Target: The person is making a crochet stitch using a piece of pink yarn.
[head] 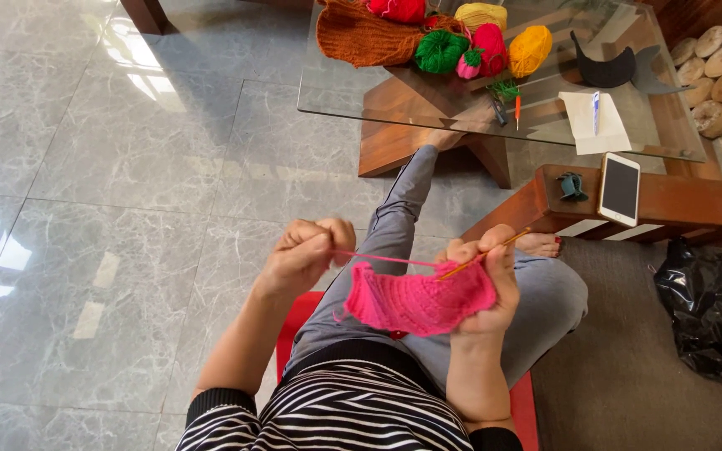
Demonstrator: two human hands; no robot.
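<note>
1. Seen from above: left hand (302, 255) curled shut, pinching the thin pink working yarn (382, 259) between thumb and fingers, drawn out taut toward the right.
2. Right hand (485, 280) closed as well, gripping both the slim orange-yellow crochet hook (486, 252) and the top edge of the bright pink crocheted wool panel (419, 301).
3. Panel held in mid-air over the grey-trousered lap (394, 225), just above the black-and-white striped top (353, 413); not resting on anything.
4. Judged good form here: yarn kept straight and lightly tensioned between the two hands, neither slack nor dragging the panel sideways.
5. Hook angled up and away from the panel's edge, tip hidden by the fingers; which loop it sat in could not be told.
6. Best handled with short wrist turns and the panel's edge pinched close to the hook, so the stitches stayed even.
7. Risk noted: too hard a pull from the left would likely have tightened the last loop and puckered the row.
8. Well apart, on the glass-topped counter (336, 92): balls of green wool (440, 50), yellow wool (531, 48) and red-pink wool (488, 43), beside an orange-brown knitted piece (361, 35).
9. On the wooden armrest (695, 205) to the right, a white flat phone (620, 189); below it a crumpled black plastic bag (712, 305) on the dark seat cushion.
</note>
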